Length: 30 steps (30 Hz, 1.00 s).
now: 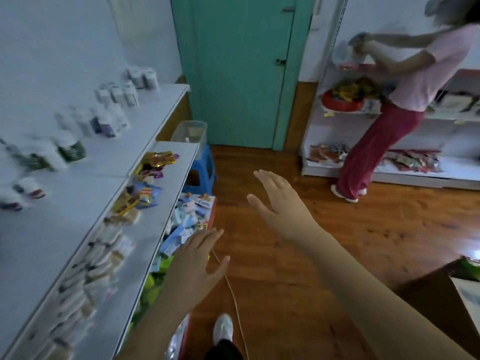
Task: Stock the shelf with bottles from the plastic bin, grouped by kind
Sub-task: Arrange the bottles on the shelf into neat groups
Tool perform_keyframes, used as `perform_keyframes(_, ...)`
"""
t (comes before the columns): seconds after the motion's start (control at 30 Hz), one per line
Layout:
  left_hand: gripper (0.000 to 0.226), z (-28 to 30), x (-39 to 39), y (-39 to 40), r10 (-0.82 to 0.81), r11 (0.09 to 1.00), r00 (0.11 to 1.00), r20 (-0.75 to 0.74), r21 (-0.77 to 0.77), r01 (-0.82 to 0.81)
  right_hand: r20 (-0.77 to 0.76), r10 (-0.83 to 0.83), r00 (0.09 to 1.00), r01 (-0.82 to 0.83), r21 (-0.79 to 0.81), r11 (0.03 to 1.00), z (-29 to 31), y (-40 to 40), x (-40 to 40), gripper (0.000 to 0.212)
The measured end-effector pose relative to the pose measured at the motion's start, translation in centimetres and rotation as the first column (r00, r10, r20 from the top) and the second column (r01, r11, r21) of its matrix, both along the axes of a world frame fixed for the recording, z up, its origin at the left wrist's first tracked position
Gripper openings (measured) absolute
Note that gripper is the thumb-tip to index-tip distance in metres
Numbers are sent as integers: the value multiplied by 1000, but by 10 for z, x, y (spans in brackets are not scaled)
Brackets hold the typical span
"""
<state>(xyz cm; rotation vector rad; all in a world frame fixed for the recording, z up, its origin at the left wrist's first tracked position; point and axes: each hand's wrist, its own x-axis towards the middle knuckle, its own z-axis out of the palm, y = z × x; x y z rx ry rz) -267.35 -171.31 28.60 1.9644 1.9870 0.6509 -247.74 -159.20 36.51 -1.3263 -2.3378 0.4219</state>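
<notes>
Both hands are empty: left hand (197, 258) and right hand (275, 201) hang w/ fingers spread over the floor, each grip released, holding nothing. Top shelf (145, 118) already carries several clusters of bottles (117, 94), approx. grouped by kind, though blur makes labels unreadable. The plastic bin (191, 131) sits on a blue stool (204, 167) at the shelf's far end; it looks nearly emptied, perhaps one bottle left. So stocking seems mostly done.
</notes>
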Motion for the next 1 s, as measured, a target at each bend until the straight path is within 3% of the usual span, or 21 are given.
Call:
perform_keyframes(0.33,77,22,-83,225,28,1000,999,25,-1,-28,110,7,994,-6,-7,1000,45,225,-81,68)
perform_keyframes(0.6,77,1,-115,382,56,994,995,83,-94,-49,105,45,993,-38,-72,997,12,389,-108,68)
perform_keyframes(0.83,78,-12,-121,554,193,977,979,65,-110,-185,4,116,993,-115,-100,988,-9,586,-136,66)
perform_keyframes(1.0,77,-3,-121,667,309,947,948,75,-117,-299,38,245,969,-240,-103,965,0,718,-159,62)
